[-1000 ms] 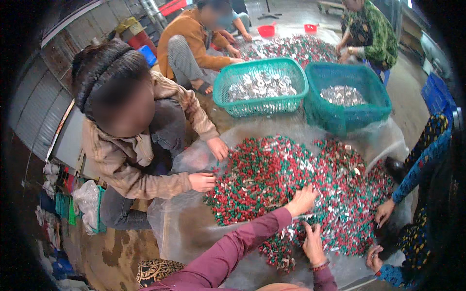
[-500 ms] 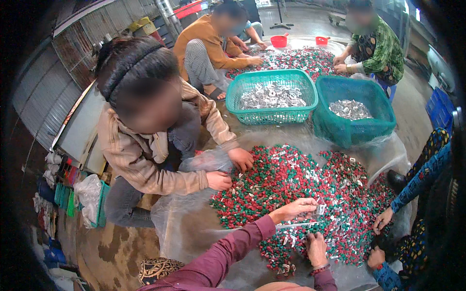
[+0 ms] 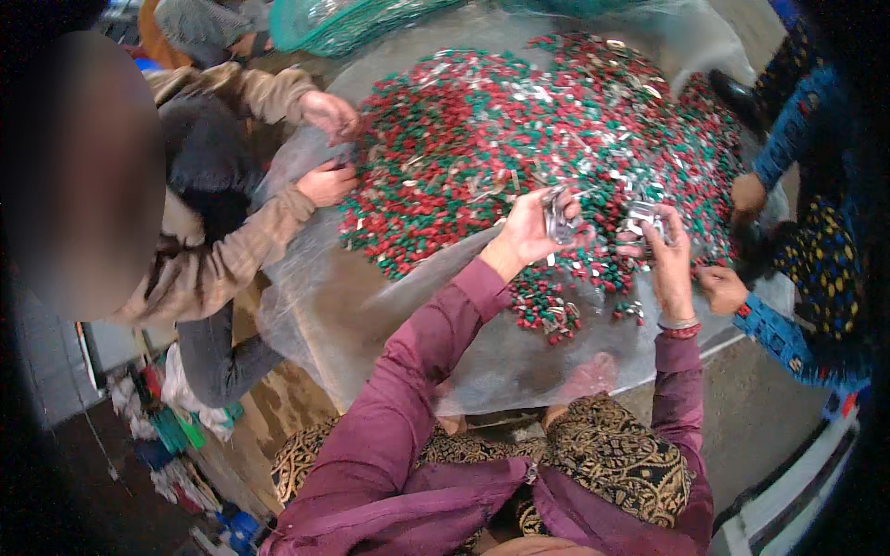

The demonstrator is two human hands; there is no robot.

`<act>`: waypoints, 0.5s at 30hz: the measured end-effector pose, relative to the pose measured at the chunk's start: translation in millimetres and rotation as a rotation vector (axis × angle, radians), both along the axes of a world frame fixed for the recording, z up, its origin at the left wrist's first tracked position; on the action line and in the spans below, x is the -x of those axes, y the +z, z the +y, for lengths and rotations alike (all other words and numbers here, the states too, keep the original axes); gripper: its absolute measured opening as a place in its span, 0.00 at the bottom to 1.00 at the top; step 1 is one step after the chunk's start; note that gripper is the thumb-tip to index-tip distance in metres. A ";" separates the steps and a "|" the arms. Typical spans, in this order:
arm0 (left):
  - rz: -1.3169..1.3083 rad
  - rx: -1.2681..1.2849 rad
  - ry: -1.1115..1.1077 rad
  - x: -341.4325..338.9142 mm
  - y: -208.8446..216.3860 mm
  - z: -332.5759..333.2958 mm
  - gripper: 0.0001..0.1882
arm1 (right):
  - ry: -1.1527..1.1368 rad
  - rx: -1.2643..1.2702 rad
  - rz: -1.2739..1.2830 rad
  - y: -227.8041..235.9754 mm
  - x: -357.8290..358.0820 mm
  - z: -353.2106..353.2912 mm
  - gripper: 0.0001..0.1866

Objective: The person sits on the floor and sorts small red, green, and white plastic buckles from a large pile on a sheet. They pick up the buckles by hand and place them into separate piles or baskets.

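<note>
A big heap of small red, green and silver pieces (image 3: 519, 139) lies on a clear plastic sheet (image 3: 389, 315). My left hand (image 3: 533, 227) is lifted over the near edge of the heap, fingers closed on a small silvery piece (image 3: 559, 221). My right hand (image 3: 663, 250), a red bracelet at the wrist, holds another silvery piece (image 3: 642, 215) just to the right. The two hands are close together but apart. Both my sleeves are maroon.
A person in a tan jacket (image 3: 213, 259) crouches at left, both hands (image 3: 326, 148) at the heap's edge. Another person's hands in blue patterned sleeves (image 3: 732, 241) work at right. A green mesh basket (image 3: 343, 23) stands at the top. Clutter lies at lower left.
The view has dropped and closed in on the heap. Both my hands have risen off the pile, each now holding a silvery piece, and come closer together.
</note>
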State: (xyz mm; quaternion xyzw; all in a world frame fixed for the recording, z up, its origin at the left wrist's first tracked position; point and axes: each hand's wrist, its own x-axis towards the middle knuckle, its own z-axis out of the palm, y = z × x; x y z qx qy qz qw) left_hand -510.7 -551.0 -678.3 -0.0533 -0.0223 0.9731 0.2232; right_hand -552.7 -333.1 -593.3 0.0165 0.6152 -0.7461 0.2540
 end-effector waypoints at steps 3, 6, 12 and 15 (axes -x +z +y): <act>-0.203 0.003 0.013 -15.1 19.7 30.1 0.20 | 0.032 -0.281 0.388 1.6 -21.8 -3.5 0.16; -0.279 -0.058 -0.160 -27.0 -5.3 45.5 0.17 | 0.250 -0.537 0.754 11.1 -40.5 -25.5 0.21; -0.403 -0.036 0.025 -40.2 5.7 37.5 0.13 | 0.060 -0.697 0.923 6.2 -18.6 -32.4 0.18; -0.455 -0.105 -0.012 -30.6 11.8 37.3 0.12 | 0.044 -0.845 0.708 -53.1 44.2 16.7 0.16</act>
